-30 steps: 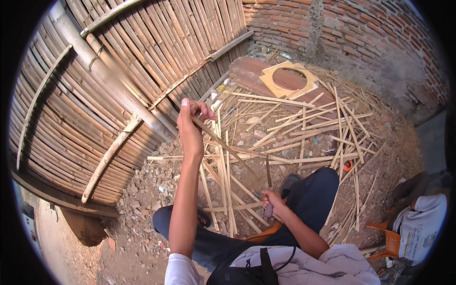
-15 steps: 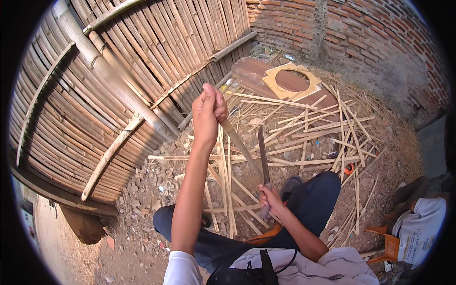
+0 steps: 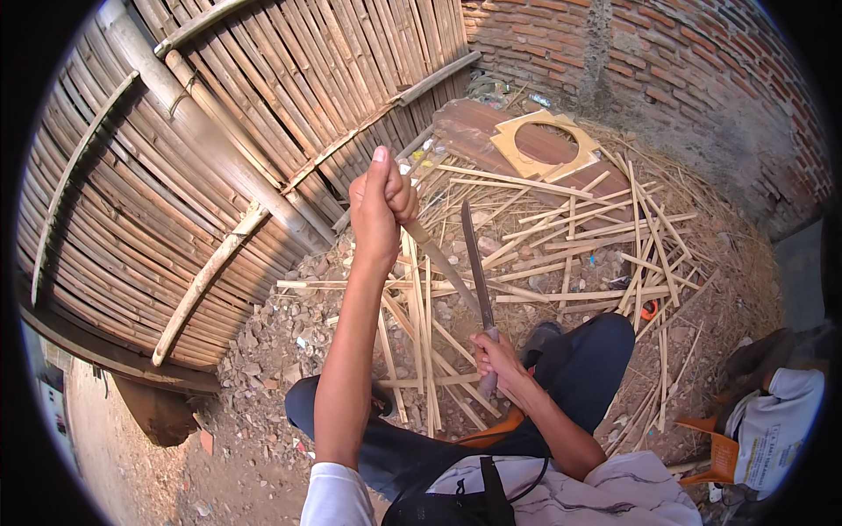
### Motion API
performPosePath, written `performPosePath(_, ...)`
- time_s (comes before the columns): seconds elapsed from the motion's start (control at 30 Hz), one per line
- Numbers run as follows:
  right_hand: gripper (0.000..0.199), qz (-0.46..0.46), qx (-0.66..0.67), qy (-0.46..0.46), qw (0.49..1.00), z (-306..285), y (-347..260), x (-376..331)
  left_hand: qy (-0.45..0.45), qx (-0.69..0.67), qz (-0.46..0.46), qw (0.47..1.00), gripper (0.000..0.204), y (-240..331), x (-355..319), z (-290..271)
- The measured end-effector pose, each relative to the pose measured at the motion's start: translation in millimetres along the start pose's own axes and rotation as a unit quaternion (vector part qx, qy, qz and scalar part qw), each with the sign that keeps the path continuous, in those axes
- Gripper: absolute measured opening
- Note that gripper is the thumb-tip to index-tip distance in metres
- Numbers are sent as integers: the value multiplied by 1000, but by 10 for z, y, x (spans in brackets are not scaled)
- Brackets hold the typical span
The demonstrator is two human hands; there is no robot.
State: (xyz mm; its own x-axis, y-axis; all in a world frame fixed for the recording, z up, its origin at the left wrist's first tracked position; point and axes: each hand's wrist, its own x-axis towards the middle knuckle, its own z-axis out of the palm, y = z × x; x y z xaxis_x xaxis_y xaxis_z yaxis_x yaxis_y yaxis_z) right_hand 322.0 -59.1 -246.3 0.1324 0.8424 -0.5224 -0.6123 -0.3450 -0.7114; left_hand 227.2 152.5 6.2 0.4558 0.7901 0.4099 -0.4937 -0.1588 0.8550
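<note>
A woven bamboo fence fills the view from nine to twelve o'clock, with a brick wall running from twelve to two and, below it at one o'clock, a brown board carrying a pale square frame with a round hole. Across the middle and out to three o'clock lies a loose heap of split bamboo strips on rubble and dry shavings. The person sits low with dark trousers at five o'clock. The work in hand looks like shaving or splitting a slat: the left hand, raised toward eleven o'clock of centre, is closed in a fist around the upper end of a thin bamboo strip, thumb pointing up, and the strip slants down toward the lap. The right hand, just below centre, is wrapped tightly around the handle of a long knife, whose narrow blade stands nearly upright toward twelve o'clock and crosses the strip, or lies close beside it, near its lower end; whether edge and bamboo touch cannot be told. By my judgement the next move calls for a firm hold on the strip, a controlled stroke along it, and the blade kept away from the left fingers and knee.
</note>
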Motion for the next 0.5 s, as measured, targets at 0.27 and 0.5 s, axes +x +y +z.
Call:
performPosePath(0.27, 15, -179, 44, 33, 982, 231, -426, -226, 15, 0, 22, 1000, 58, -15, -39, 57)
performPosePath(0.5, 24, 109, 32, 27, 993, -234, 399, -234, 42, -1, 18, 999, 54, 29, -71, -90)
